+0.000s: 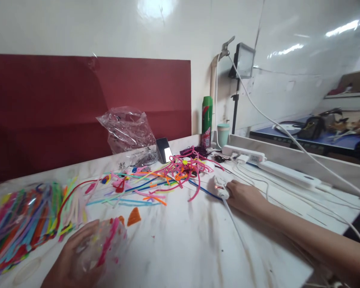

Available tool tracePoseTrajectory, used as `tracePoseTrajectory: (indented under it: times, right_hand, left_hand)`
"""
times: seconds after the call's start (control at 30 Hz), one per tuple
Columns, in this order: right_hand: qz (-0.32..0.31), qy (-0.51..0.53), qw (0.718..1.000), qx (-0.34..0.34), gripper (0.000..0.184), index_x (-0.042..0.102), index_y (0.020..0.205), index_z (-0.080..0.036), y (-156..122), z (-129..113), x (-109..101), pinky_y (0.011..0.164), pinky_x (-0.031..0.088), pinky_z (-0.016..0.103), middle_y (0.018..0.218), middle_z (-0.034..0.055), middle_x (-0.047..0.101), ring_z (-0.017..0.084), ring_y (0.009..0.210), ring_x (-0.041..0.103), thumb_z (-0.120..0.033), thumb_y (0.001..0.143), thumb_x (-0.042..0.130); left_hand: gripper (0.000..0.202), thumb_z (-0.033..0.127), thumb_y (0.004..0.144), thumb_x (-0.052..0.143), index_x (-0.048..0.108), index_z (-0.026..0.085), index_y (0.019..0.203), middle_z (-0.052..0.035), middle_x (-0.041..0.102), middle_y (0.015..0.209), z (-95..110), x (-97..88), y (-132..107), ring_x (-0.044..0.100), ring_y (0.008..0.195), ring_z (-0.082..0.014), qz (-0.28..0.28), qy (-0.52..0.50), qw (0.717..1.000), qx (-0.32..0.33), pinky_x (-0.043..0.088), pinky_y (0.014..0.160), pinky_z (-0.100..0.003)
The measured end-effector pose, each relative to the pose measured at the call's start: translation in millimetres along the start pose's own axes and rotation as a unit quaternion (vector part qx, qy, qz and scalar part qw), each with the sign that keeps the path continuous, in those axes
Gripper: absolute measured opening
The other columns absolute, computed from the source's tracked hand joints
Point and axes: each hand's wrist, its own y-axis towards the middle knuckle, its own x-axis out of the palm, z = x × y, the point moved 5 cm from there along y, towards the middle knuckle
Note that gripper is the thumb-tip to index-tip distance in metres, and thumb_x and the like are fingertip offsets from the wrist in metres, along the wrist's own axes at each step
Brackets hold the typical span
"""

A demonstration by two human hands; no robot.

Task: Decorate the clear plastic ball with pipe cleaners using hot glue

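Note:
At the lower left my left hand [64, 256] is closed on a clear plastic bag [109, 244] with pink and orange bits inside; motion blurs it a little. My right hand [241, 197] reaches across from the right, its fingers closed against a white corded block [220, 187] with a small red light; its exact kind is unclear. A white cord runs from the block towards the table's front. Beside the bag lies an orange fuzzy piece [134, 216]. Tangled pink pipe cleaners [187, 166] are heaped beyond the block, with blue and orange ones around them.
Bundled coloured pipe cleaners [24, 220] lie in plastic at the left. Behind stand a crumpled clear bag [129, 130], a phone [164, 151], a green spray can [207, 120] and a cup [223, 134]. White power strips [288, 174] and loose cables line the right side.

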Motion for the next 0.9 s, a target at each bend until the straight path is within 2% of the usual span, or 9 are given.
tracePoseTrajectory:
  times: [0.13, 0.23, 0.33, 0.37, 0.47, 0.53, 0.63, 0.8, 0.9]
  right_hand:
    - [-0.036, 0.039, 0.997, -0.057, 0.023, 0.063, 0.076, -0.017, -0.8, -12.9, -4.6, 0.058, 0.04, 0.031, 0.085, 0.0112, 0.065, 0.025, 0.075, 0.063, -0.039, 0.075, 0.058]
    - [-0.07, 0.082, 0.989, -0.1, 0.017, 0.068, 0.086, -0.02, 11.3, -8.6, -20.8, 0.064, 0.046, 0.028, 0.083, 0.0056, 0.069, 0.02, 0.076, 0.064, -0.033, 0.076, 0.064]
    - [-0.053, 0.108, 0.99, -0.078, 0.019, 0.065, 0.098, -0.019, 52.3, -0.7, -37.5, 0.073, 0.05, 0.031, 0.096, 0.0043, 0.067, 0.017, 0.082, 0.063, -0.03, 0.089, 0.054]
    - [-0.035, 0.113, 0.991, -0.062, 0.024, 0.06, 0.107, -0.02, 70.8, 0.2, -41.1, 0.078, 0.051, 0.036, 0.111, 0.0046, 0.062, 0.018, 0.092, 0.061, -0.034, 0.091, 0.051]
    - [-0.002, 0.142, 0.989, -0.028, 0.028, 0.057, 0.115, -0.021, 126.1, -6.0, -41.2, 0.081, 0.051, 0.04, 0.12, 0.0064, 0.058, 0.02, 0.098, 0.06, -0.033, 0.09, 0.054]
    - [0.0, 0.17, 0.985, -0.021, 0.029, 0.056, 0.115, -0.02, 154.5, -15.3, -36.4, 0.08, 0.051, 0.04, 0.12, 0.0064, 0.058, 0.021, 0.098, 0.06, -0.033, 0.089, 0.055]
    - [-0.009, 0.211, 0.977, -0.024, 0.031, 0.056, 0.116, -0.018, 179.8, -33.2, -32.0, 0.08, 0.051, 0.041, 0.119, 0.0065, 0.058, 0.021, 0.097, 0.06, -0.033, 0.088, 0.056]
    - [-0.021, 0.247, 0.967, -0.067, 0.032, 0.055, 0.117, -0.018, 196.5, -73.8, -39.2, 0.08, 0.051, 0.042, 0.119, 0.0072, 0.058, 0.021, 0.097, 0.06, -0.032, 0.089, 0.056]
    - [-0.033, 0.244, 0.962, -0.116, 0.032, 0.055, 0.117, -0.018, 197.4, -101.0, -45.2, 0.08, 0.051, 0.041, 0.119, 0.0068, 0.058, 0.021, 0.097, 0.06, -0.033, 0.088, 0.056]
  left_hand:
    - [0.063, 0.071, 0.057, 0.056, 0.053, 0.034, 0.107, -0.0016, 0.059, 0.122, -5.6, -0.9, 0.1, 0.053, 0.117, -0.0327, -0.03, -0.121, 0.99, -0.064, 0.041, 0.102, -0.047]
    - [0.058, 0.062, 0.057, 0.063, 0.052, 0.035, 0.108, -0.0007, 0.059, 0.123, -3.9, -2.7, 0.5, 0.051, 0.118, -0.0324, -0.047, -0.146, 0.985, -0.08, 0.038, 0.105, -0.047]
    - [0.054, 0.054, 0.057, 0.066, 0.055, 0.035, 0.106, 0.0005, 0.061, 0.121, 0.8, -4.8, 1.8, 0.054, 0.115, -0.0314, -0.043, -0.157, 0.984, -0.072, 0.04, 0.104, -0.045]
    - [0.053, 0.053, 0.056, 0.066, 0.056, 0.035, 0.105, 0.0007, 0.061, 0.12, 2.3, -5.4, 2.0, 0.055, 0.115, -0.0308, -0.039, -0.159, 0.984, -0.069, 0.042, 0.103, -0.043]
    - [0.054, 0.055, 0.056, 0.066, 0.056, 0.034, 0.105, -0.0001, 0.061, 0.121, 4.8, -5.3, 1.1, 0.054, 0.116, -0.0301, -0.037, -0.16, 0.984, -0.072, 0.043, 0.102, -0.042]
    - [0.055, 0.059, 0.058, 0.064, 0.055, 0.034, 0.106, -0.0015, 0.06, 0.123, 4.2, -4.5, -0.2, 0.055, 0.115, -0.0303, -0.039, -0.164, 0.983, -0.077, 0.044, 0.101, -0.042]
    - [0.057, 0.06, 0.06, 0.063, 0.054, 0.031, 0.108, -0.0047, 0.058, 0.126, 0.3, -4.3, 0.0, 0.054, 0.116, -0.0312, -0.04, -0.158, 0.984, -0.065, 0.043, 0.101, -0.044]
    - [0.054, 0.051, 0.059, 0.067, 0.058, 0.027, 0.107, -0.0075, 0.06, 0.121, -6.4, -3.7, 4.4, 0.055, 0.114, -0.0346, -0.069, -0.141, 0.988, -0.014, 0.049, 0.095, -0.047]
    - [0.053, 0.048, 0.064, 0.064, 0.054, 0.026, 0.111, -0.0088, 0.058, 0.123, -3.7, -3.9, 3.7, 0.052, 0.118, -0.0348, -0.067, -0.137, 0.988, 0.003, 0.043, 0.1, -0.051]
